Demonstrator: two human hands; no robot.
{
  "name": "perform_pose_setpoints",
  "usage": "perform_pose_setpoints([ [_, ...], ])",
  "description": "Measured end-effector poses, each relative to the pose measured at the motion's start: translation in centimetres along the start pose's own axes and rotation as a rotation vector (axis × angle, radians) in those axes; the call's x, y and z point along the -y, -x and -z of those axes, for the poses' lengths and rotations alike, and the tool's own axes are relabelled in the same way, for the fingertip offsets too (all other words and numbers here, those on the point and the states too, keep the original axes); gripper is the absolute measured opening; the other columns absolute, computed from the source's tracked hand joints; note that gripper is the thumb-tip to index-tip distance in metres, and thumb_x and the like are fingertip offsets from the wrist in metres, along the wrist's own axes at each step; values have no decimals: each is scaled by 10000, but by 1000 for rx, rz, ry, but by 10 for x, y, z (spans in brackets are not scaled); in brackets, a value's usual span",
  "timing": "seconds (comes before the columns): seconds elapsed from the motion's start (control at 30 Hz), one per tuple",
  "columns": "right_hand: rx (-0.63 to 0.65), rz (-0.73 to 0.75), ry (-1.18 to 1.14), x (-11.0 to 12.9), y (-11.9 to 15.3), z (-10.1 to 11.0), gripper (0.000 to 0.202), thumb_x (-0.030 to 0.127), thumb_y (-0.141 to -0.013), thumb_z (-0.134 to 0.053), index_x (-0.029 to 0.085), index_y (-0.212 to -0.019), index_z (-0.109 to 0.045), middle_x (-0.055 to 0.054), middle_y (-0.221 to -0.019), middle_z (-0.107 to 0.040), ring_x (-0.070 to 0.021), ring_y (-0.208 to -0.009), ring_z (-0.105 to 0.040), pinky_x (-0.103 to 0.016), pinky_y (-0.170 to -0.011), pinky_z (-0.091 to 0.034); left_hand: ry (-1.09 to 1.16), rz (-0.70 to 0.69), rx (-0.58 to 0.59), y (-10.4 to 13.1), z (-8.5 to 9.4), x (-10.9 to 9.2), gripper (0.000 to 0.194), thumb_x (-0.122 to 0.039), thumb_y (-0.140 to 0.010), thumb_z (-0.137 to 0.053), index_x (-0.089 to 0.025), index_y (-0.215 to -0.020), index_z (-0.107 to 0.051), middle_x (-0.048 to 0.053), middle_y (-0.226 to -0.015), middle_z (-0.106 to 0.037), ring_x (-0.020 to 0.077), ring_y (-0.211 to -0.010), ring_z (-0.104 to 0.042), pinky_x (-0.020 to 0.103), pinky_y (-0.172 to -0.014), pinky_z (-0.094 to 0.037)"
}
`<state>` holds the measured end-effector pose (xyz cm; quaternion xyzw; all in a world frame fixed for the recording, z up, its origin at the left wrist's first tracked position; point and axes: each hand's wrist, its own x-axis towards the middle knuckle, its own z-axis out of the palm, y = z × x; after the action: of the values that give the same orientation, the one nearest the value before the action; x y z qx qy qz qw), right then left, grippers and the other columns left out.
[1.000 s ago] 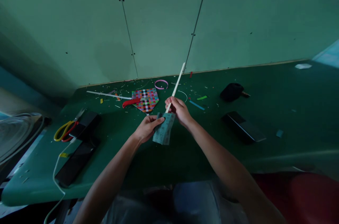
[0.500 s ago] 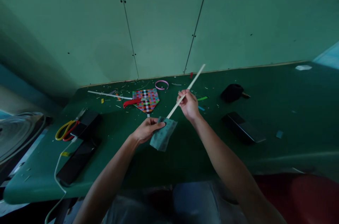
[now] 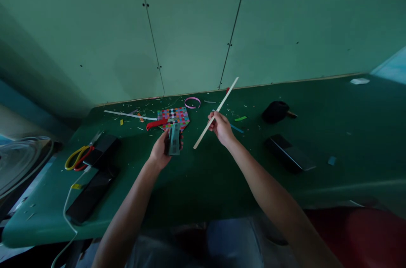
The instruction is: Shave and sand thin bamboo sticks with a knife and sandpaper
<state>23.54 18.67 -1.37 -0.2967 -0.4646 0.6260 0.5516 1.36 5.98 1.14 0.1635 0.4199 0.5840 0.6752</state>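
My left hand [image 3: 161,150] grips a teal cloth-like piece [image 3: 174,141], which now shows narrow between the fingers. A long pale strip [image 3: 227,94] is pinched in my right hand [image 3: 220,127], slanting from lower left to upper right. Its lower end stands apart from the teal piece. Just beyond my left hand lies a colourful woven piece [image 3: 184,115], with a red-handled tool [image 3: 155,124] across it and a white strip [image 3: 130,115] running out to its left.
Scissors [image 3: 76,158] with yellow and red handles, black devices [image 3: 90,196] and a white cable [image 3: 65,209] lie at left. A pink ring [image 3: 193,99] and scraps are near the wall. At right are a black pouch [image 3: 275,111] and a dark case [image 3: 288,151].
The pale strip has come away from the teal piece. My left hand has moved left and turned with the teal piece; my right hand has shifted slightly left and down.
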Motion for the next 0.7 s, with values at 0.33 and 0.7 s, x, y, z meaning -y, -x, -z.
perform_pose_setpoints([
  [0.33,261,-193,82,-18,42,-49,351,554,-910,-713,229,-872,-584,7,-732,-561,-132,-598,-537,-279,-513,-435,-25,-12,69,1,-4,12,228,-297,-849,-793,-145,-989,-697,46,-855,-721,133,-631,-656,269,-616,-577],
  [0.7,190,-269,185,-21,57,-62,319,447,-864,-797,242,-867,-552,50,-627,-432,-98,-503,-396,-260,-425,-241,-30,19,88,-1,-7,18,312,-415,-935,-668,-145,-1074,-741,98,-923,-763,196,-727,-689,305,-622,-557],
])
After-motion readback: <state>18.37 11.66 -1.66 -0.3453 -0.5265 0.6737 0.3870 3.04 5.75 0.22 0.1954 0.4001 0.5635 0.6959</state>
